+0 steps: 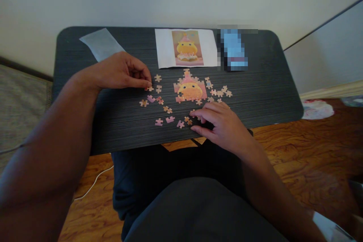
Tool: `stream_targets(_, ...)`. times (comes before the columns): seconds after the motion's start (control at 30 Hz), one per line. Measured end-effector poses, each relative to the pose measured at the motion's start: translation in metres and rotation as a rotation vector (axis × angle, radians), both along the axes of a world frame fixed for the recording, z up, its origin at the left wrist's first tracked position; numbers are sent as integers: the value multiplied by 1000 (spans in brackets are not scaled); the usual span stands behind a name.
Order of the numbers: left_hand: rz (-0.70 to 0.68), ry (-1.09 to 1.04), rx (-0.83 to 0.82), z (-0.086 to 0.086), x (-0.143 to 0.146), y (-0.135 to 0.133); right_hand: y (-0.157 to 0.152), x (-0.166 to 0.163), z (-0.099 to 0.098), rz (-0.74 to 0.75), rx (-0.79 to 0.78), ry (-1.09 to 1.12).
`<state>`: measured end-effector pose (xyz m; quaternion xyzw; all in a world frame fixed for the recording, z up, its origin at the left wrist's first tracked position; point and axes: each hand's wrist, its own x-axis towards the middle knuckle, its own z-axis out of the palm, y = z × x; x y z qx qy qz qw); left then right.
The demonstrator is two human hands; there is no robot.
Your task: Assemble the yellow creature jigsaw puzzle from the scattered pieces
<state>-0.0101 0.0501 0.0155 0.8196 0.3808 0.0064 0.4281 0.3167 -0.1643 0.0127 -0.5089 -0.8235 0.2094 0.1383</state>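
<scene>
Centre-left, pinch the jigsaw piece point(149, 89) edgewise; left hand point(120, 70) fingers nearly closed, hold unclear; right hand point(222, 123) fingers parted, seemingly empty.

two hands point(124, 70), over a dozen loose pieces point(159, 122), one part-built puzzle point(189, 90), one printout point(187, 48), one translucent sheet point(103, 43), one table point(124, 128).

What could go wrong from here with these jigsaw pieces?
The right hand might brush the loose pink piece near the tabletop's front edge onto the floor. It could also nudge the partly assembled jigsaw just beyond it. Other pink pieces look similar and may be confused.
</scene>
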Motion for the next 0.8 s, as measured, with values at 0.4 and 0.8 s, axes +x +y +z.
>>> stream_targets(0.4, -23, -4, 22, -1, -2, 1, 5, -7, -3, 21, 2, -46)
stream_targets(0.8, -31, -10, 20, -2, -4, 3, -10, 25, 6, -70, -29, -86)
